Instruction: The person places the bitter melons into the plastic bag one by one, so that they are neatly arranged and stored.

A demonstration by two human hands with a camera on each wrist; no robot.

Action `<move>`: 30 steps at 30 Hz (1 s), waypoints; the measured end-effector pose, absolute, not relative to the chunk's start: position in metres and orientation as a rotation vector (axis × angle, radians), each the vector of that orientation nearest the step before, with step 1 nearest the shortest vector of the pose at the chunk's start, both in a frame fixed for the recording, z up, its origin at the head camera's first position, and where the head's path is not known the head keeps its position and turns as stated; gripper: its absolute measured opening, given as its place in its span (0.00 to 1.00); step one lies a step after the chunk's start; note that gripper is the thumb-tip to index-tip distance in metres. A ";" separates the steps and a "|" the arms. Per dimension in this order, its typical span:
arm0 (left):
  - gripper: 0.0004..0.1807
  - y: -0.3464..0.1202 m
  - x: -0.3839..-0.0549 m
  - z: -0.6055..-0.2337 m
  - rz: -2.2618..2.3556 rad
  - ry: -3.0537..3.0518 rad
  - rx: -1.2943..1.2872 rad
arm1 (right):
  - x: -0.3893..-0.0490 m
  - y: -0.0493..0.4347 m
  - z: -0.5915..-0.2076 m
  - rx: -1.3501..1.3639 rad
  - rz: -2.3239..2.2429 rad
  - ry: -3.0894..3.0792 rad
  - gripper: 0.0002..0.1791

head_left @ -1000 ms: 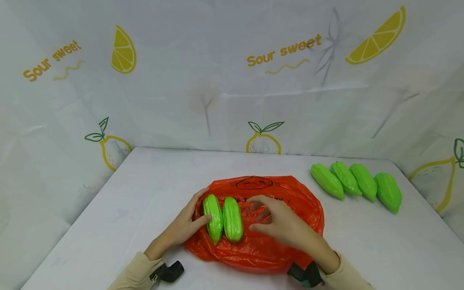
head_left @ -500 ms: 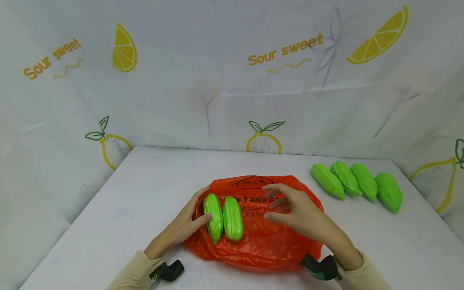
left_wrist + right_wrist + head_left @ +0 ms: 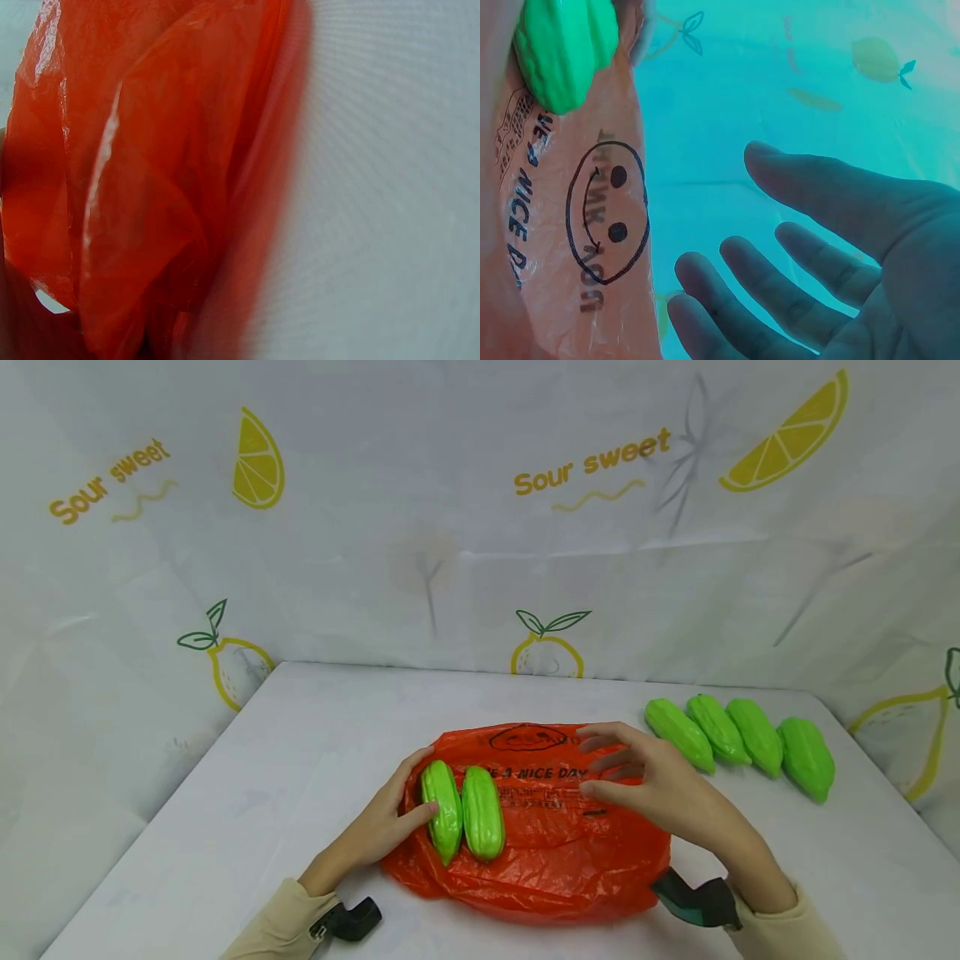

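Moving rightward, the right hand [image 3: 663, 785] is withdrawn, fingers parted and empty; two ribbed green gourds [image 3: 483, 814] seem settled on the red plastic bag [image 3: 558, 864]; the grip of the left hand [image 3: 386, 822] is unclear.

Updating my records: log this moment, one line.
left hand: thumb on leftmost gourd; right hand: empty; red bag: two gourds; table: four gourds
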State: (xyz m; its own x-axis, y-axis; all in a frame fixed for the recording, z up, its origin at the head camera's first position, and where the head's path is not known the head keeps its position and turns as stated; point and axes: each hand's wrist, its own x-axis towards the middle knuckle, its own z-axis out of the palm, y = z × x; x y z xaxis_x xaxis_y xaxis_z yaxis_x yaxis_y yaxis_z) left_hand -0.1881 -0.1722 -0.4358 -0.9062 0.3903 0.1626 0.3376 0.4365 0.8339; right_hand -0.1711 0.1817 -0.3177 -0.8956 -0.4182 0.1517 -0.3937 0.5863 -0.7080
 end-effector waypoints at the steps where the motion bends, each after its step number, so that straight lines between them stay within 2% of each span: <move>1: 0.38 -0.172 -0.188 -0.436 1.501 2.616 0.663 | -0.171 0.183 -0.317 -0.709 -1.220 2.772 0.30; 16: 0.39 -0.171 -0.188 -0.435 1.515 2.609 0.674 | -0.183 0.208 -0.318 -0.745 -1.178 2.884 0.28; 30: 0.38 -0.172 -0.188 -0.436 1.508 2.608 0.662 | -0.204 0.237 -0.332 -0.624 -1.209 3.004 0.26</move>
State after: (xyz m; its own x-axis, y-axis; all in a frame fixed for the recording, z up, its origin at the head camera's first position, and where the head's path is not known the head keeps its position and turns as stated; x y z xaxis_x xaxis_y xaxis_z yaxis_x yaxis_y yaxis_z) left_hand -0.1882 -0.1718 -0.4359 -0.9064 0.3904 0.1615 0.3347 0.4304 0.8383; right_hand -0.2037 0.2368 -0.3320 -0.9166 -0.2860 0.2793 -0.3997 0.6616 -0.6344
